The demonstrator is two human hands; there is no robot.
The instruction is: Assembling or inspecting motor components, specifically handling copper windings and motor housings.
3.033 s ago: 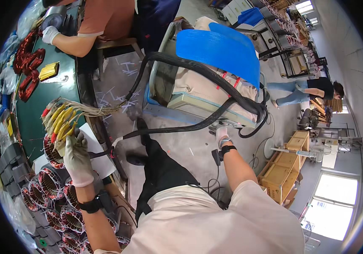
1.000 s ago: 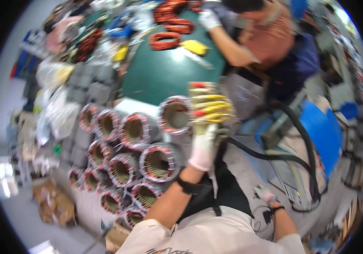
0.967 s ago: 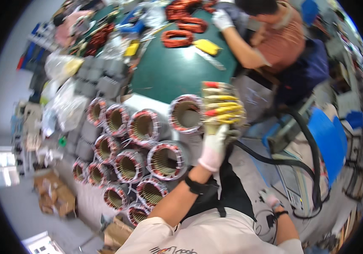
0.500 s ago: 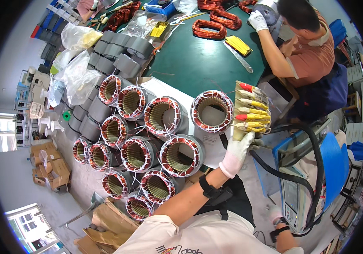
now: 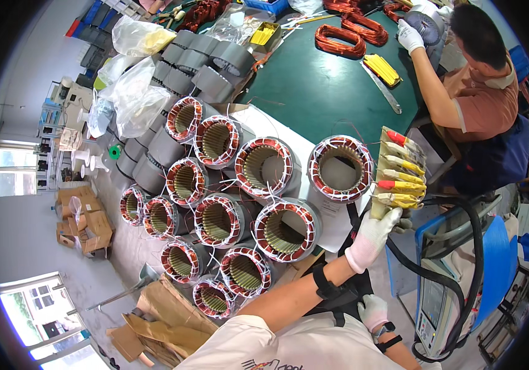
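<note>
By the green worktop's [image 5: 313, 86] near edge, a grey metal ring-shaped stator [image 5: 340, 195] is flanked by yellow-and-red sleeved clips [image 5: 402, 176].
The clips are gripped by the closed white-gloved left hand [image 5: 372, 239] alone; the half-curled white-gloved right hand [image 5: 373, 311], contents unseen, has been drawn nearer.

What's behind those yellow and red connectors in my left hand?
Past the top of the connectors, held in your left hand, you see the green table; farther right, dark blue cloth. Whatever sits directly behind them is covered.
</note>
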